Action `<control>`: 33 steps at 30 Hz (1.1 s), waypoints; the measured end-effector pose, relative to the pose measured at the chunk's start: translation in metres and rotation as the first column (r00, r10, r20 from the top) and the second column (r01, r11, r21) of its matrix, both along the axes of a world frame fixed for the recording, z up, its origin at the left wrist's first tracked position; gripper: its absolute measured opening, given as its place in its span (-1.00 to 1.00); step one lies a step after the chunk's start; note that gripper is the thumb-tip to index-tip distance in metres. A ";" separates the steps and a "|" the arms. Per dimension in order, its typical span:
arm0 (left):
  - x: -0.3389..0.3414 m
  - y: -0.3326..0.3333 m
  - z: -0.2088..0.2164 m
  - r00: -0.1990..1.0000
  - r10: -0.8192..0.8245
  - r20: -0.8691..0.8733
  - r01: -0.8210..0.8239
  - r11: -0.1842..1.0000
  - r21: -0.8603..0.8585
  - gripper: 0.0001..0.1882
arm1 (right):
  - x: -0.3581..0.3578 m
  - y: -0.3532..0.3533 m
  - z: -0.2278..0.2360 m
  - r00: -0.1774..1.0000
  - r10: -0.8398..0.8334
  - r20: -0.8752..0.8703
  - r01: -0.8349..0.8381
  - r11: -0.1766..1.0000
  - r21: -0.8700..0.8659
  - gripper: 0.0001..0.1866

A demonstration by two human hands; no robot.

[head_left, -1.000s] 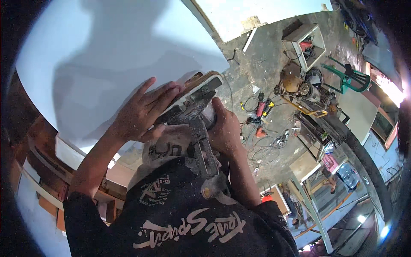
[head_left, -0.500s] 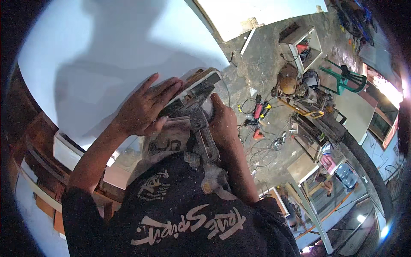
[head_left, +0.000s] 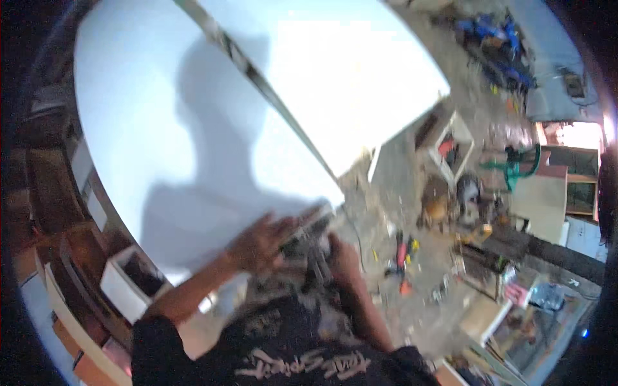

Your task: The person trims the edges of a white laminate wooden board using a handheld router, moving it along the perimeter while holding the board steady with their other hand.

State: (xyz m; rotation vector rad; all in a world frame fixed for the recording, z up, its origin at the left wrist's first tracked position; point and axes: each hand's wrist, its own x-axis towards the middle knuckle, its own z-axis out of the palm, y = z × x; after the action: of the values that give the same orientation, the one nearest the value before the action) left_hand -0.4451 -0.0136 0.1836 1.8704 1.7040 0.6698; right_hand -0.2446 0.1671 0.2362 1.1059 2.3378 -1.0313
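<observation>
A large white panel (head_left: 129, 135) lies in front of me, my shadow falling across it. At its near right corner is a grey, dusty hand-held power tool (head_left: 313, 248) with a flat base; motion smears its details. My right hand (head_left: 346, 260) is wrapped round the tool's right side. My left hand (head_left: 261, 248) rests by the tool's left side, fingers stretched along the base and the panel's near edge. Exactly where those fingertips touch is too blurred to tell.
Beyond a narrow gap lies a second white panel (head_left: 360, 83). On the floor to the right are a red and black power tool (head_left: 402, 252), cables and scraps. Farther right stand an open white box (head_left: 449, 151), machinery and a green chair (head_left: 515, 168). Wooden cabinet parts (head_left: 55, 186) line the left.
The view has tilted up and shifted, so more of both panels shows and my hands appear lower. Both hands stay at the tool. The picture is now blurred.
</observation>
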 end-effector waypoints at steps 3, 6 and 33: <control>-0.004 0.008 0.009 1.000 0.006 -0.003 -0.006 1.000 0.014 0.00 | 0.005 0.007 -0.003 0.998 0.046 0.044 -0.045 0.999 -0.029 -0.34; -0.008 0.012 0.025 0.997 -0.003 -0.077 -0.002 0.998 -0.055 -0.06 | 0.015 0.008 -0.028 0.994 0.112 0.005 -0.112 0.994 0.009 -0.13; -0.006 0.022 0.036 1.000 0.000 -0.002 0.000 0.999 -0.032 -0.02 | -0.004 0.017 0.006 0.998 0.066 0.015 -0.064 0.994 -0.086 -0.03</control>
State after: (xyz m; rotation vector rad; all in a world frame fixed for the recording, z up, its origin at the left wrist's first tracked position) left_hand -0.4511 0.0083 0.2196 1.8499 1.7058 0.6371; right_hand -0.2482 0.1841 0.2424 0.9969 2.2771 -1.0824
